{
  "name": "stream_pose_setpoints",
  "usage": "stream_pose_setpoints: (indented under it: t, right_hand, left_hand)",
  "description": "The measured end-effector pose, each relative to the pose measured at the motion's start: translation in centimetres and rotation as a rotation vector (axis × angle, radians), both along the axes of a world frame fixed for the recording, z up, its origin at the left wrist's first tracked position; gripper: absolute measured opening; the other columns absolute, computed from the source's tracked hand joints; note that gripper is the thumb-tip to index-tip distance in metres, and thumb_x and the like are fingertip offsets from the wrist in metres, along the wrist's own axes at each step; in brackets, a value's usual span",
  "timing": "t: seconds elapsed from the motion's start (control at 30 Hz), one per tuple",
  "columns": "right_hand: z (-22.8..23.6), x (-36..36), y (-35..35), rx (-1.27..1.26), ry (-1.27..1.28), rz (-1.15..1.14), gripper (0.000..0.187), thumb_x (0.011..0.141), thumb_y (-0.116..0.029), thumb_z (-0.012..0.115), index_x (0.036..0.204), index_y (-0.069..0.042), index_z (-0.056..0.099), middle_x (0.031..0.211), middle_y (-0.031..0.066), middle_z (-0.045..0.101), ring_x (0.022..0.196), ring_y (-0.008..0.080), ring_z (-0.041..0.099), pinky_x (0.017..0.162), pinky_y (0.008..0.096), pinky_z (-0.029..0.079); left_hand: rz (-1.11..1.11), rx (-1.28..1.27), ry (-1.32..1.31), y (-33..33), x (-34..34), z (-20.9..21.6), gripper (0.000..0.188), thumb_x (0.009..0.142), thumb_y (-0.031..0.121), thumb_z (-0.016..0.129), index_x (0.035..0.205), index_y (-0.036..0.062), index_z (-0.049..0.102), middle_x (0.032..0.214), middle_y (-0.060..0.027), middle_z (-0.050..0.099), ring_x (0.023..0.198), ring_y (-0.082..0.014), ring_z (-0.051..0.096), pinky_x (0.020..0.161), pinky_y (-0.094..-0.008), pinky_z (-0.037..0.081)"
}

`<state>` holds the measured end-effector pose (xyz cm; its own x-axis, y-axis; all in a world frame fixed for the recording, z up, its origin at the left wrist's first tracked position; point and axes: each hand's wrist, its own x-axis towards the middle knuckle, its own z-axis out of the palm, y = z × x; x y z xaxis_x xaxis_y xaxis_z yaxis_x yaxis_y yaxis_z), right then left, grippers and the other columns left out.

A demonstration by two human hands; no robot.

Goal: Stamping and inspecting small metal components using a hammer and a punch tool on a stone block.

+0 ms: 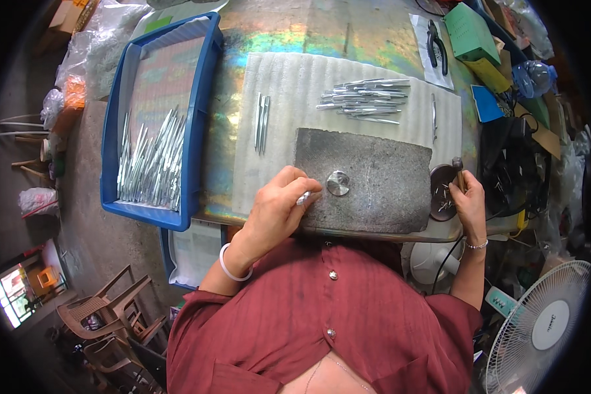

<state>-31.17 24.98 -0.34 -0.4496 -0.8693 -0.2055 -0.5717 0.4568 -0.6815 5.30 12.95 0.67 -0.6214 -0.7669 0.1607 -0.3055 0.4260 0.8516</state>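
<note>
My left hand is closed over the left edge of a dark grey stone-like slab. The end of a slim silver metal piece shows between its fingers. Just right of that hand, a round shiny metal block sits on the slab. My right hand is closed on the handle of a small hammer, its head pointing away from me. Beside it, a dark round dish holds several tiny metal pins.
White foam sheet bears a pile of slim silver metal rods, a few more at left and one at right. A blue tray of rods stands left. Pliers lie far right; a fan stands near right.
</note>
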Motion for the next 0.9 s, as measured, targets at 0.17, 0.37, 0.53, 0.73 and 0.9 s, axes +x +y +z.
stream_pose_setpoints:
  t: [0.17, 0.37, 0.53, 0.73, 0.9]
  right_hand:
    - [0.0, -0.3, 0.5, -0.045, -0.109, -0.022, 0.011, 0.082, -0.001, 0.059, 0.077, -0.002, 0.049, 0.067, -0.0032, 0.044, 0.063, 0.005, 0.039, 0.055, 0.023, 0.034]
    - [2.4, 1.5, 0.6, -0.063, -0.357, -0.121, 0.007, 0.084, -0.003, 0.063, 0.086, -0.001, 0.056, 0.072, -0.0034, 0.053, 0.063, 0.0029, 0.048, 0.056, 0.0197, 0.039]
    - [5.7, 7.7, -1.0, -0.102, -0.659, -0.042, 0.011, 0.085, -0.001, 0.062, 0.095, -0.001, 0.06, 0.076, -0.0021, 0.057, 0.055, -0.0001, 0.043, 0.047, 0.0162, 0.032]
    - [6.3, 14.2, -3.6, -0.07, -0.909, 0.274, 0.016, 0.083, 0.006, 0.062, 0.098, 0.0, 0.06, 0.077, -0.0041, 0.053, 0.067, 0.0015, 0.045, 0.058, 0.0191, 0.038]
    - [5.4, 16.7, -4.7, -0.184, -0.985, 0.301, 0.012, 0.082, 0.005, 0.061, 0.091, -0.002, 0.057, 0.075, -0.0027, 0.052, 0.065, 0.0023, 0.044, 0.058, 0.0196, 0.037]
  left_hand:
    - [-0.008, 0.046, 0.069, -0.2, 0.3, 0.1, 0.012, 0.08, 0.001, 0.066, 0.092, 0.0023, 0.062, 0.088, -0.0131, 0.06, 0.075, -0.0291, 0.06, 0.065, -0.0344, 0.048]
    - [0.092, 0.555, 0.241, 0.8, 0.5, 1.4, 0.008, 0.088, 0.004, 0.062, 0.093, -0.0009, 0.062, 0.09, -0.0084, 0.065, 0.077, -0.0129, 0.061, 0.065, -0.0264, 0.048]
    - [0.008, 0.971, 0.62, 0.8, -0.3, 1.2, 0.012, 0.093, 0.009, 0.057, 0.101, 0.0006, 0.061, 0.092, -0.0074, 0.065, 0.076, -0.0093, 0.059, 0.068, -0.0221, 0.049]
    - [-0.045, 1.345, 0.875, 1.4, -1.8, 0.4, 0.012, 0.092, 0.01, 0.058, 0.101, 0.002, 0.061, 0.091, -0.0081, 0.065, 0.069, -0.01, 0.057, 0.063, -0.0214, 0.046]
    - [-0.045, 1.425, 0.929, 1.5, -1.8, 0.5, 0.014, 0.092, 0.011, 0.059, 0.104, 0.0034, 0.057, 0.091, -0.0081, 0.065, 0.066, -0.0107, 0.055, 0.06, -0.0219, 0.045]
